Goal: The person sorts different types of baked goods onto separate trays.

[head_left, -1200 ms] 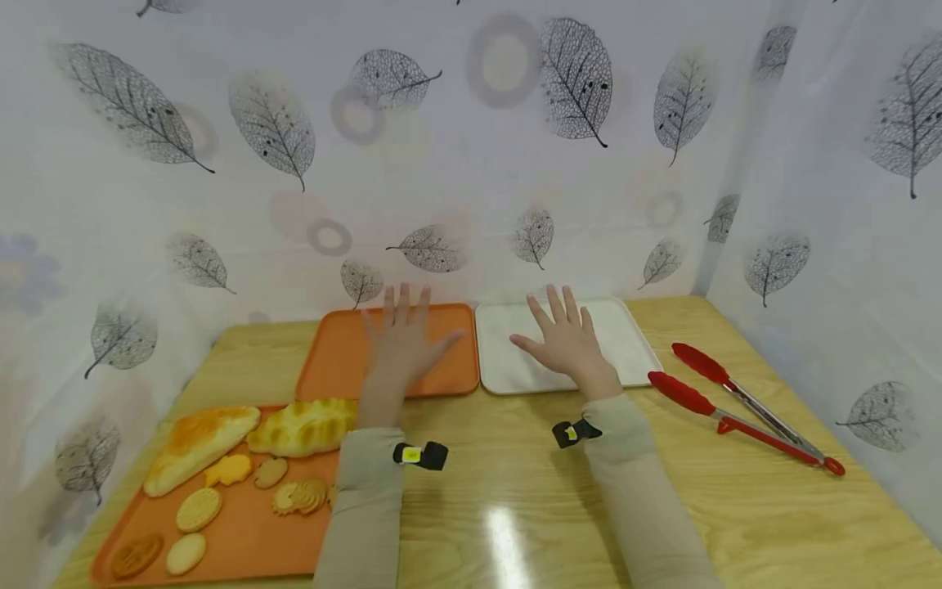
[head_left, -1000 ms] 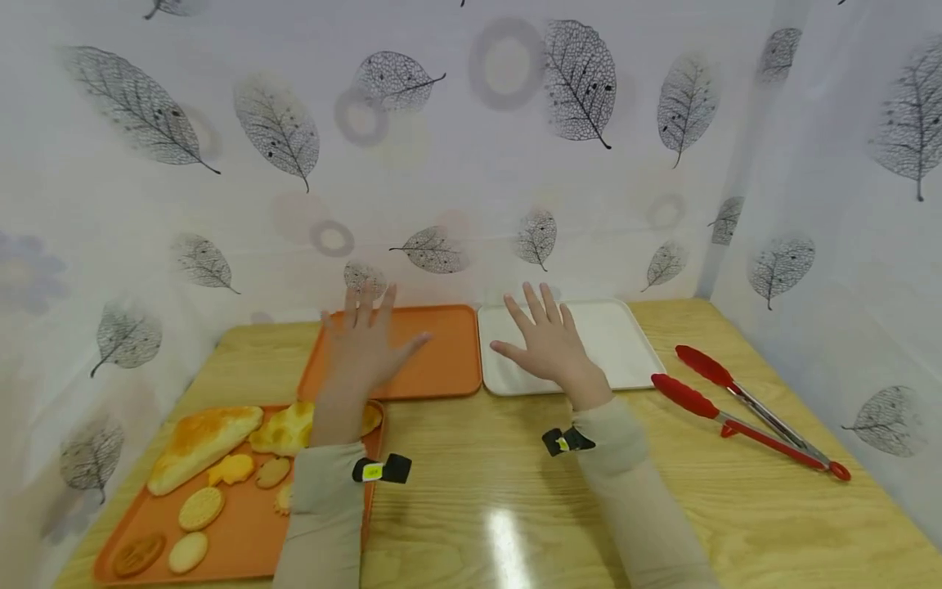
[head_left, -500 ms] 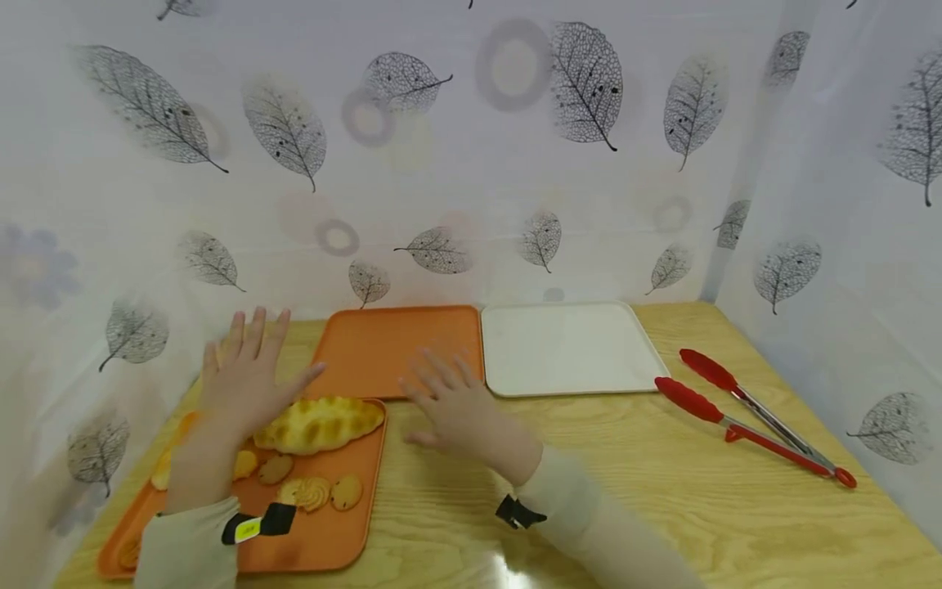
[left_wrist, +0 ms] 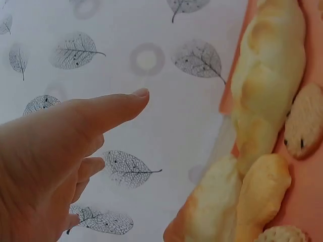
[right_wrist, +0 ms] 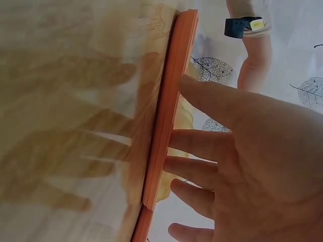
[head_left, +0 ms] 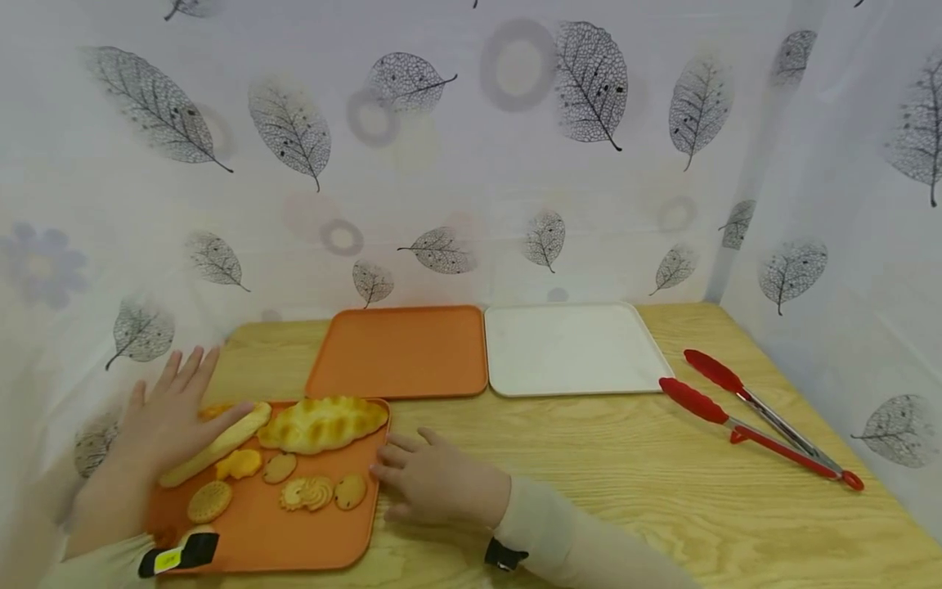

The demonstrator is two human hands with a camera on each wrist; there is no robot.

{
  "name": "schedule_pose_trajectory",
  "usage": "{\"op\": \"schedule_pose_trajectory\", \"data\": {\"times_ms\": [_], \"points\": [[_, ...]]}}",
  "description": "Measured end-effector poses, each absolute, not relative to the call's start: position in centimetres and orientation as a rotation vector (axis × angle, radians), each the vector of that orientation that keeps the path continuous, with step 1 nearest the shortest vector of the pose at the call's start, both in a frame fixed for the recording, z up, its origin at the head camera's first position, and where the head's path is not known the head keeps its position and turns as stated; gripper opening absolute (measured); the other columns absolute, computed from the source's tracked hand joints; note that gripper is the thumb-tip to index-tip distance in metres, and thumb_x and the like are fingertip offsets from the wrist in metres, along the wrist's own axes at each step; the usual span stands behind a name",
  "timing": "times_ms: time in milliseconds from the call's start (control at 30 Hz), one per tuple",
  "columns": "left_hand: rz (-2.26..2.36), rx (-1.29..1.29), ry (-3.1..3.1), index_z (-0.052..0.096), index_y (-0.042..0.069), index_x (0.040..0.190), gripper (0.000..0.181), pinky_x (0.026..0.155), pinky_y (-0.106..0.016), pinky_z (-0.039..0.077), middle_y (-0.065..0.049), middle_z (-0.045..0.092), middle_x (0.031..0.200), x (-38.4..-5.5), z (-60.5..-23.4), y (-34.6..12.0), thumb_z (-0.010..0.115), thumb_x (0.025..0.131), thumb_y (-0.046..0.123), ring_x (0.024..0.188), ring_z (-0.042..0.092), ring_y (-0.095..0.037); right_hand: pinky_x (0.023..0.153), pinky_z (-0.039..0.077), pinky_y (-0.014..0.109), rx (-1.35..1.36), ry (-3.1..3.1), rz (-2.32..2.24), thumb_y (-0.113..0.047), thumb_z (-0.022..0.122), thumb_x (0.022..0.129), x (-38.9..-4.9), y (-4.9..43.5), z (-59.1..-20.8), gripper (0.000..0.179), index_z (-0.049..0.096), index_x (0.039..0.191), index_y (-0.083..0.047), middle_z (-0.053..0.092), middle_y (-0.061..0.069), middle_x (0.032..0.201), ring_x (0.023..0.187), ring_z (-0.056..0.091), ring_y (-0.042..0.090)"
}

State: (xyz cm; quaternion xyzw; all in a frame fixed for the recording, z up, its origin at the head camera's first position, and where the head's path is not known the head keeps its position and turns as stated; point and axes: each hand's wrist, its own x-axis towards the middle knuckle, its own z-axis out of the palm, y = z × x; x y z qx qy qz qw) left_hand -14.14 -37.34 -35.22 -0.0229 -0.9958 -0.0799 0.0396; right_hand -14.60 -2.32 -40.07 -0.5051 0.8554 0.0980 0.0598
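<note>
My left hand (head_left: 158, 429) hovers with fingers spread over the left side of the near orange tray (head_left: 294, 544); in the left wrist view it holds nothing. My right hand (head_left: 445, 484) is at that tray's right rim, fingers extended and fingertips right at the edge; the right wrist view shows them beside the tray's side wall (right_wrist: 169, 111). The tray bears a bumpy golden bread loaf (head_left: 324, 424), a long bread roll (head_left: 221, 446) partly hidden by my left hand, a yellow fish-shaped piece (head_left: 239, 464), and several cookies, among them a round one (head_left: 209, 501).
Behind lie a second orange tray (head_left: 401, 352) and a white tray (head_left: 577, 348), side by side against the leaf-patterned curtain (head_left: 456, 164). Red-tipped tongs (head_left: 765, 421) lie spread apart on the wooden table (head_left: 589, 474) at the right.
Both hands have come down from above the back trays toward the near tray: the left swung to its left side, the right moved left and nearer to its right rim.
</note>
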Motion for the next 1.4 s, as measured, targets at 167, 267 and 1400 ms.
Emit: {"op": "schedule_pose_trajectory", "data": {"times_ms": [167,267,1400], "points": [[-0.256,-0.061,-3.110,-0.013,0.016,0.156,0.101,0.103,-0.080,-0.005,-0.027,-0.005,0.160,-14.0,-35.7,-38.6,0.049,0.092,0.064,0.147,-0.013,-0.047,0.118,0.031,0.045,-1.548,2.588,0.305,-0.062,0.041,0.097,-14.5,-1.6,-40.3,0.061,0.034,0.151,-0.034,0.030,-0.011,0.159,0.150,0.024,0.011],[-0.259,-0.054,-3.138,-0.011,0.013,0.156,0.101,0.101,-0.082,-0.003,-0.030,-0.002,0.159,-13.9,-35.9,-38.9,0.048,0.092,0.064,0.146,-0.010,-0.050,0.117,0.034,0.045,-1.563,2.593,0.289,-0.061,0.044,0.096,-14.4,-0.7,-40.4,0.061,0.036,0.150,-0.034,0.032,-0.010,0.159,0.149,0.027,0.011],[-0.862,-0.552,-3.157,0.032,-0.008,0.148,0.093,0.097,-0.081,0.020,-0.039,0.025,0.151,-12.6,-41.3,-38.6,0.079,0.077,0.032,0.135,0.014,-0.065,0.111,0.039,0.052,-1.546,2.657,0.101,-0.044,0.054,0.097,-14.2,11.9,-39.7,0.053,0.046,0.147,-0.026,0.043,-0.003,0.154,0.143,0.040,0.025]]}}
